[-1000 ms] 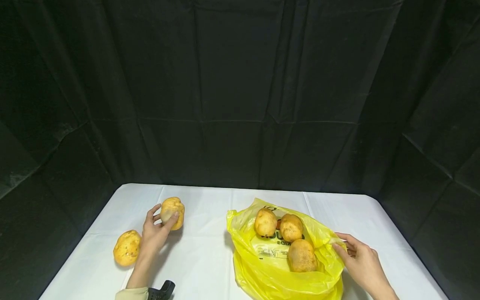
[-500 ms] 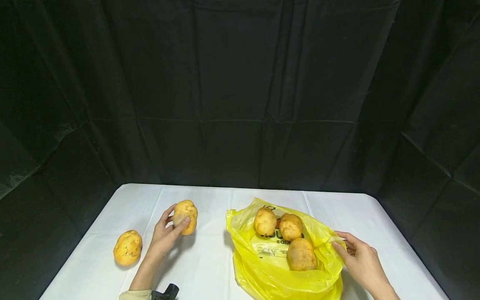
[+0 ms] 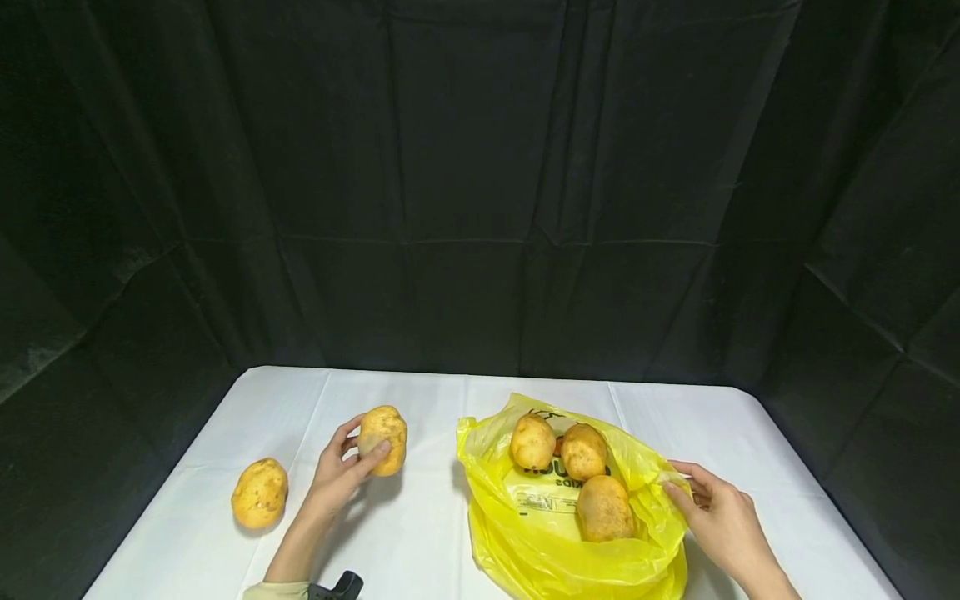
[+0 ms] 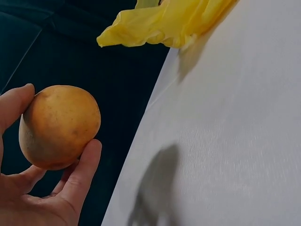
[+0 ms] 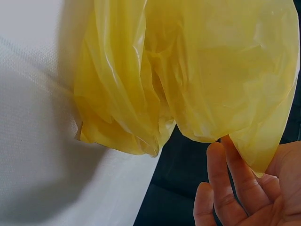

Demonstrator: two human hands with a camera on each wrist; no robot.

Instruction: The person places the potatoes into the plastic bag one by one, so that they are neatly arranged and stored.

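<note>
My left hand grips a potato between thumb and fingers, held above the table left of the bag. In the left wrist view the same potato sits in the fingers, its shadow falling on the cloth. A yellow plastic bag lies with its mouth spread, and three potatoes show inside it. One of them, the nearest potato, rests by the front fold. At the bag's right edge my right hand pinches the rim. The right wrist view shows the bag's plastic running into those fingers.
Another potato lies on the white-covered table at the left, beyond the left forearm. A black cloth hangs behind the table and along both sides.
My left hand has carried its potato rightward and slightly nearer, away from the potato lying at the left. My right hand still holds the bag's edge in nearly the same place.
</note>
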